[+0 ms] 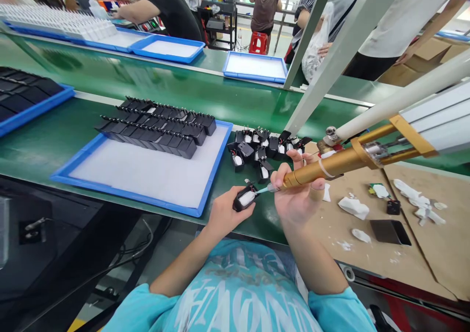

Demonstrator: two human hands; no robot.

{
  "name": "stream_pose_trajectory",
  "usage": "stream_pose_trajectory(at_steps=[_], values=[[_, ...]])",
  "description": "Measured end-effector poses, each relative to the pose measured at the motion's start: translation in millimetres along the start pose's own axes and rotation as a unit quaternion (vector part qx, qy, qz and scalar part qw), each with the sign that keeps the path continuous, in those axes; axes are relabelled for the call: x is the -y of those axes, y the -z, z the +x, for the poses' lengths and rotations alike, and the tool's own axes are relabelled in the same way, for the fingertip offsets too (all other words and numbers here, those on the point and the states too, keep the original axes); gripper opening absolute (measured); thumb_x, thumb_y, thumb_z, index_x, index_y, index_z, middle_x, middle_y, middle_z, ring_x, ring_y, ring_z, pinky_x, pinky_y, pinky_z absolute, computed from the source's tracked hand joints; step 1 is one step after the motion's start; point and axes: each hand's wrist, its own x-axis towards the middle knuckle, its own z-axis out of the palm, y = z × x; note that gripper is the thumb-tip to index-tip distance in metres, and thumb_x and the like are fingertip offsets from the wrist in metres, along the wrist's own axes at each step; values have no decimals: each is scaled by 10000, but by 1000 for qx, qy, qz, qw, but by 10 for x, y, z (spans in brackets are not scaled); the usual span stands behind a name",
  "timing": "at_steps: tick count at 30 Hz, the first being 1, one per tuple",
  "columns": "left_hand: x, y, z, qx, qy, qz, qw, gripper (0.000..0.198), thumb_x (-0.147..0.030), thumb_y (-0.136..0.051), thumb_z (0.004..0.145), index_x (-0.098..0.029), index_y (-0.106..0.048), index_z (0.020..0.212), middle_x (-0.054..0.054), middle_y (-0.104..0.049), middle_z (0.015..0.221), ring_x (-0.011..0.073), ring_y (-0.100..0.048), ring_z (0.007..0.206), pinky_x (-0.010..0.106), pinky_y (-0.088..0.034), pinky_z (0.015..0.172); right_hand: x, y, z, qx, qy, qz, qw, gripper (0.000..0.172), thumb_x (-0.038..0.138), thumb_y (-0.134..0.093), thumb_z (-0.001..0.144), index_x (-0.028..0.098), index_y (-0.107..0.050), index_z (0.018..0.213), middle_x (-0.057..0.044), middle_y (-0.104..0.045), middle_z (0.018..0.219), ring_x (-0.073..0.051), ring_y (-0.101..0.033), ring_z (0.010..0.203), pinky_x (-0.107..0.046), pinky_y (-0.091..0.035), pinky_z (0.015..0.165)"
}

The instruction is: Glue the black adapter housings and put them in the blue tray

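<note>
My left hand (227,210) grips a small black plug housing (240,203) whose open side shows a white filling (246,198). In my right hand (298,200) is a gold-coloured glue dispenser (323,170), its fingers wrapped round the front end. The pale blue nozzle (262,190) reaches to the edge of the housing, at the white filling. Just beyond my hands lies a cluster of black plug housings (253,148), several of them with white filling and tilted covers. A tan wrap covers one finger of my right hand.
To the left, a blue tray (139,190) lined with white holds rows of black housings (157,126). Brown cardboard (338,244) on the right carries white glue scraps (353,207) and a black sleeve (389,231). A grey frame post (341,53) rises behind the dispenser. Other people stand beyond the bench.
</note>
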Motion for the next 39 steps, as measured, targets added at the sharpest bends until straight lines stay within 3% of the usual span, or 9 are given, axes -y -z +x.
stream_pose_trajectory(at_steps=[6, 14, 19, 22, 27, 32, 35, 39], values=[[74, -67, 33, 3, 10, 5, 1000, 283, -321, -666, 786, -227, -595, 1044, -1, -714, 865, 161, -670, 701, 254, -509, 642, -10, -44, -19, -10, -5, -1, 1000, 366, 605, -519, 752, 351, -556, 1013, 9, -547, 1091, -71, -448, 495, -276, -367, 435], [35, -171, 69, -17, -31, -34, 999, 354, -315, -687, 782, -215, -577, 1103, 37, -717, 976, 184, -693, 818, 282, -542, 725, -44, -129, -65, 25, -3, 26, 999, 409, 595, -523, 766, 343, -572, 1085, -5, -540, 1116, -80, -475, 507, -298, -404, 449], [21, -191, 75, -37, -61, -45, 996, 388, -334, -687, 784, -208, -583, 1135, 57, -724, 991, 205, -702, 856, 312, -559, 762, -41, -128, -75, 45, -3, 22, 999, 320, 598, -528, 767, 314, -562, 910, 10, -545, 1083, -82, -486, 497, -300, -410, 448], [30, -181, 68, -34, -59, -41, 997, 392, -341, -688, 784, -208, -585, 1139, 58, -728, 1009, 210, -705, 876, 315, -560, 777, -38, -126, -82, 44, -3, 17, 999, 338, 619, -503, 768, 332, -556, 939, 7, -547, 1096, -85, -469, 496, -303, -411, 450], [102, -153, 62, 7, -83, -27, 996, 433, -313, -668, 815, -230, -559, 1225, 47, -712, 1121, 206, -693, 979, 315, -549, 844, -29, -123, -82, 15, -17, 5, 1000, 497, 706, -370, 769, 377, -546, 1097, -25, -545, 1144, -102, -432, 500, -315, -402, 445], [278, -60, 84, 50, -103, 56, 992, 408, -290, -666, 821, -228, -604, 1219, 66, -697, 1162, 249, -633, 1095, 400, -520, 931, 15, -19, -64, -8, -20, 20, 1000, 454, 664, -357, 795, 365, -576, 1057, -22, -553, 1129, -100, -449, 502, -299, -378, 445], [324, 33, 132, 78, -95, 53, 991, 453, -387, -667, 833, -245, -598, 1258, 64, -629, 1296, 269, -536, 1241, 452, -452, 1041, 59, 97, -57, -22, -16, 17, 999, 442, 653, -390, 784, 365, -584, 1057, -17, -561, 1085, -102, -455, 497, -288, -353, 427], [268, 89, 258, 96, -50, -14, 994, 403, -415, -416, 977, -243, -584, 1301, 55, -588, 1356, 228, -509, 1285, 425, -417, 1086, 102, 259, -50, -29, -8, 15, 999, 433, 646, -431, 771, 365, -596, 1055, -5, -565, 1072, -94, -473, 503, -279, -353, 426]])
